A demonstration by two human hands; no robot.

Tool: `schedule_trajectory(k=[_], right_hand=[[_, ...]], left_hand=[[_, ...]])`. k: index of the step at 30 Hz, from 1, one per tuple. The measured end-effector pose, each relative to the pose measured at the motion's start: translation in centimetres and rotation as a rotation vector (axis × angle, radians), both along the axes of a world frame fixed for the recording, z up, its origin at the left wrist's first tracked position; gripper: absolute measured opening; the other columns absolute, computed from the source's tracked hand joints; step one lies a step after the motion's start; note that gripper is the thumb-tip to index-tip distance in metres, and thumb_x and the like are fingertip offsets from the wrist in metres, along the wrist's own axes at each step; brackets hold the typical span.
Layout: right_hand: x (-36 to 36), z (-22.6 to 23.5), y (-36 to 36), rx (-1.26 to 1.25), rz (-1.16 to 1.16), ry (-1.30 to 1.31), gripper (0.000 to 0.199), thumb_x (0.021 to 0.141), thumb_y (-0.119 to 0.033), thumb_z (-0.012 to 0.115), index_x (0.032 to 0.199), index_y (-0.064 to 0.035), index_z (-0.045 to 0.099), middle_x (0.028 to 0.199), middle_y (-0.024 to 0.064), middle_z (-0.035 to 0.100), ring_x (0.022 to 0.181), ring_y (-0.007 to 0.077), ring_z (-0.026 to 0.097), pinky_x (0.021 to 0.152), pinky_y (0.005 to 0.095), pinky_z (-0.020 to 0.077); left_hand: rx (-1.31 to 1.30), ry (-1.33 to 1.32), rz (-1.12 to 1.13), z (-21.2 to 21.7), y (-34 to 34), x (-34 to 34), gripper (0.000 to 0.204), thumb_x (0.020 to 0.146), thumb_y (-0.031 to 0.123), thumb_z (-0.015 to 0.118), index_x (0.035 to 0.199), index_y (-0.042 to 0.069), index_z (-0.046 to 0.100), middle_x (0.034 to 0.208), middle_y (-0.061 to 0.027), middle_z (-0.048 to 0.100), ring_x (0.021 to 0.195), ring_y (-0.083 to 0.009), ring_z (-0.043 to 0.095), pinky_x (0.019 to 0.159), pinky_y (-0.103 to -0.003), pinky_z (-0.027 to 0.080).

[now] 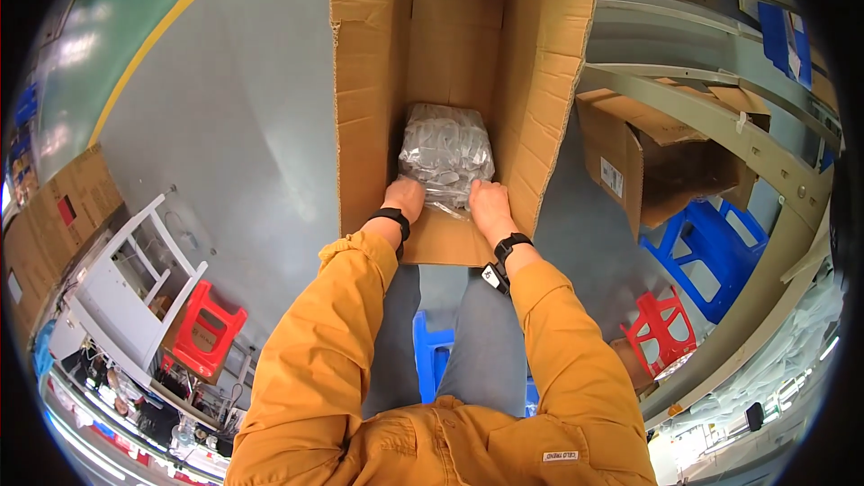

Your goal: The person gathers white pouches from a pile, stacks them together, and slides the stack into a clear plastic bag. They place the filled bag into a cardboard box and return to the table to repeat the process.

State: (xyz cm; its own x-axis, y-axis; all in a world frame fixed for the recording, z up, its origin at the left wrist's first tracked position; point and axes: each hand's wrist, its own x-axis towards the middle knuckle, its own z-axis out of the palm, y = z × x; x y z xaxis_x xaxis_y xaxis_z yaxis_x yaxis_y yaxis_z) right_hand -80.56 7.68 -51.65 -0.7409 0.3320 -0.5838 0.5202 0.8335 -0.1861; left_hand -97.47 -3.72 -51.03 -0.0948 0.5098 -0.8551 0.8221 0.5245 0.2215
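Note:
A tall open cardboard box (454,45) stands before me with its flaps spread. Inside, at the near end, is a clear plastic bag (445,148) packed with pale, transparent-looking pieces whose kind I cannot make out. My left hand (407,199) is closed on the near left corner of the bag. At the near right corner my right hand (489,205) grips the gathered plastic, its fingers curled. Loose film hangs between the two hands. Both wrists wear black bands, and a small white tag sits by the right one.
A metal rack frame (720,108) runs along the right, beside another open carton (621,157) and a blue plastic stool (706,256). Red stools stand at the right (661,328) and left (209,328). A white table frame (126,297) and a large carton (67,216) are at the left.

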Motion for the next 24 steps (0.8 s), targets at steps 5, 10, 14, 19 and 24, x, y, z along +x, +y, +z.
schedule_trajectory(k=[5,10,14,19,24], right_hand=[[0.6,0.9,0.5,-0.057,0.030,0.035,0.014,0.087,-0.009,0.047,0.084,-0.0006,0.058,0.073,0.0155,0.065,0.069,0.0310,0.063,0.062,0.0431,0.0471],[0.6,2.6,0.6,-0.077,0.149,0.044,0.023,0.093,-0.010,0.041,0.085,-0.0009,0.061,0.073,0.0153,0.067,0.068,0.0308,0.064,0.062,0.0434,0.0478],[1.2,2.4,0.8,-0.080,0.230,-0.113,0.024,0.093,-0.010,0.040,0.088,-0.0026,0.063,0.071,0.0149,0.067,0.068,0.0309,0.064,0.063,0.0442,0.0487],[1.4,2.4,0.2,-0.008,0.192,-0.105,0.023,0.092,-0.009,0.042,0.085,-0.0046,0.064,0.069,0.0138,0.067,0.071,0.0297,0.066,0.063,0.0436,0.0499],[1.1,2.4,1.0,-0.080,0.128,-0.108,0.020,0.088,-0.010,0.047,0.080,-0.0052,0.065,0.073,0.0137,0.068,0.074,0.0283,0.068,0.064,0.0412,0.0522]], left_hand=[[0.010,-0.156,-0.211,2.1,0.4,-0.1,0.026,0.087,0.009,0.048,0.092,0.005,0.073,0.099,-0.0151,0.069,0.095,-0.0272,0.067,0.079,-0.035,0.054],[0.052,-0.243,-0.262,3.8,0.0,-0.2,0.024,0.085,0.007,0.048,0.087,0.003,0.071,0.092,-0.0170,0.069,0.089,-0.0316,0.067,0.077,-0.038,0.054],[0.096,-0.278,-0.229,4.5,0.5,-0.2,0.022,0.084,0.012,0.052,0.085,0.002,0.072,0.092,-0.0180,0.069,0.088,-0.0327,0.067,0.077,-0.039,0.054],[0.321,-0.138,-0.225,6.4,4.7,-1.2,0.029,0.076,0.016,0.066,0.102,0.002,0.065,0.090,-0.0222,0.067,0.088,-0.0328,0.066,0.075,-0.040,0.054],[0.618,0.593,-0.134,5.4,6.2,-1.7,0.016,0.081,0.008,0.056,0.087,0.005,0.071,0.094,-0.0222,0.068,0.093,-0.0313,0.067,0.073,-0.041,0.055]])
